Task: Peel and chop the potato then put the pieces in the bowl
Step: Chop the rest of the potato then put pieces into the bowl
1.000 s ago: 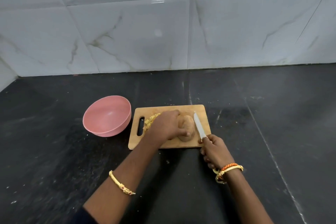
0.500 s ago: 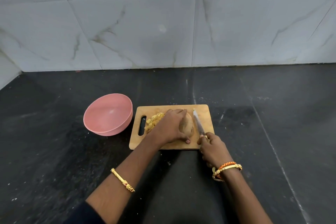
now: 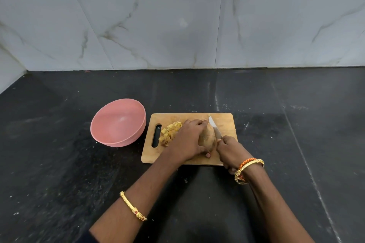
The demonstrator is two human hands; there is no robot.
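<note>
Two hands work over a wooden cutting board (image 3: 225, 124) lying on the dark worktop (image 3: 59, 163). The left hand (image 3: 187, 142) curls over the potato (image 3: 207, 137), gripping it from the left and top and steadying it on the middle of the board. The right hand (image 3: 230, 149) is clenched around the handle of a knife (image 3: 214, 129), whose pale blade lies right against the potato's right side with the tip pointing away toward the board's far edge. Chopped potato pieces (image 3: 169, 132) sit in a heap on the board, just left of the left hand and near the handle slot. A pink bowl (image 3: 118, 122) stands on the worktop just beside the board's left end. Gold bangles circle both wrists.
</note>
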